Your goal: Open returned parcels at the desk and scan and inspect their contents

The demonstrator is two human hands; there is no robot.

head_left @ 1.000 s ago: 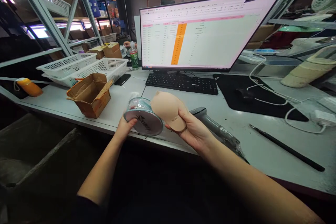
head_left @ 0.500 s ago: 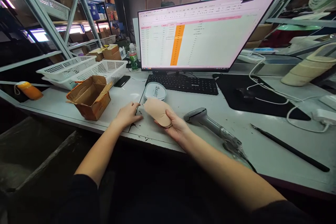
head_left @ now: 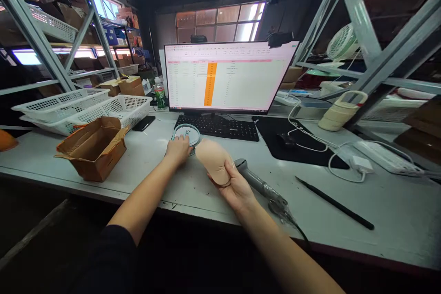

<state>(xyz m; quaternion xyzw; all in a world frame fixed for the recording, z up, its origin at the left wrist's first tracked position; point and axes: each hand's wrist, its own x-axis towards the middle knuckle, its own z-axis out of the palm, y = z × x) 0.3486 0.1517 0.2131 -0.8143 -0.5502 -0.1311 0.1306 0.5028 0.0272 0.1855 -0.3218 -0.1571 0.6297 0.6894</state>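
Note:
My right hand grips a smooth beige pad with a rounded outline, thumb on top and fingers underneath. A thin layered edge shows at its lower end, so there may be more than one. My left hand is at the near side of a round pale case with dark lettering and a light blue rim. Its fingers lie over the case's edge and the thumb is at the right side, partly hiding the lettering. The case rests on the desk, just in front of the keyboard.
A grey barcode scanner lies right of my right hand, with a black pen-like tool farther right. An open cardboard box, white baskets and a phone are on the left. Behind stand a monitor and a bottle.
My left hand has moved forward from the bare desk onto the round case. My right hand still holds the beige pad. The view has tilted up and turned right.

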